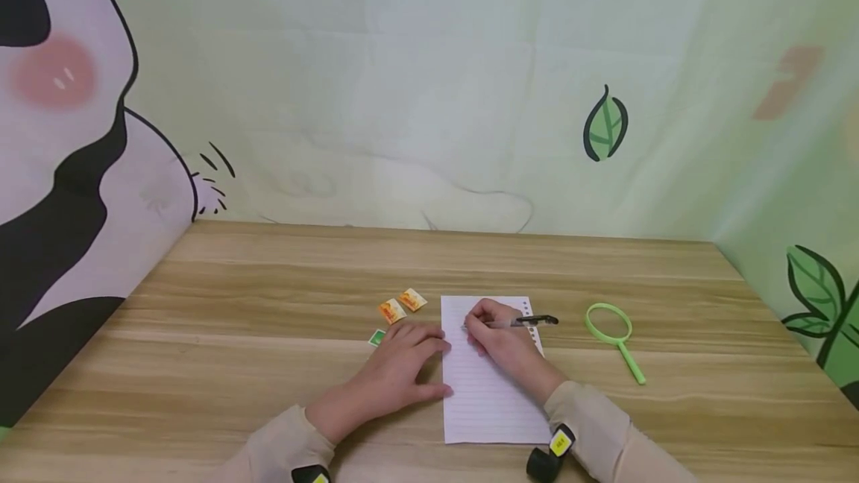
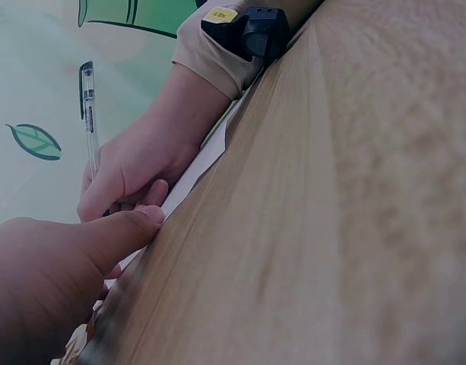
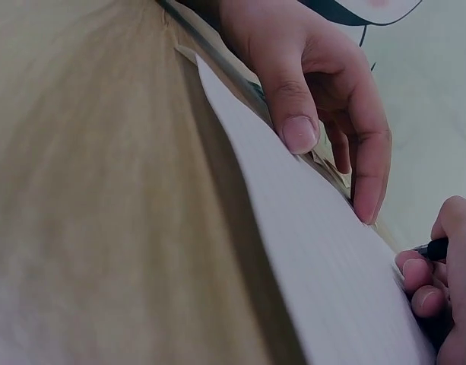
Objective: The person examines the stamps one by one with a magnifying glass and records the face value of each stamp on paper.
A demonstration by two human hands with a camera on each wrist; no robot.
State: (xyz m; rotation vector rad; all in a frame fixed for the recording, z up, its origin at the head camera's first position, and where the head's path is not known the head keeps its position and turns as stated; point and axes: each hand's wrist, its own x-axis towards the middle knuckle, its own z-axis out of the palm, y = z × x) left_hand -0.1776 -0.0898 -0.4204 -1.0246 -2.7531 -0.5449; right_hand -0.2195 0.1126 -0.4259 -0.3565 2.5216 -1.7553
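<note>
Wooden table [image 1: 221, 364]: our right hand [image 1: 505, 341] pinched a pen [image 1: 538, 320] over lined paper [image 1: 486, 408], left hand [image 1: 403, 370] touching its edge, fingers relaxed.

On the wood-grain table [image 1: 235, 334], off to my right, I have a light-green magnifying glass [image 1: 618, 341] lying flat, its handle slanting back toward me. Left of centre I see two small orange-and-white packets [image 1: 392, 311] lying close together, and a green-and-white piece [image 1: 377, 338], partly hidden, sits just nearer me. Ahead of me, a pale green backdrop [image 1: 403, 95] carries drawn leaves [image 1: 606, 127], with a black-and-white cartoon figure [image 1: 74, 162] at my left.
</note>
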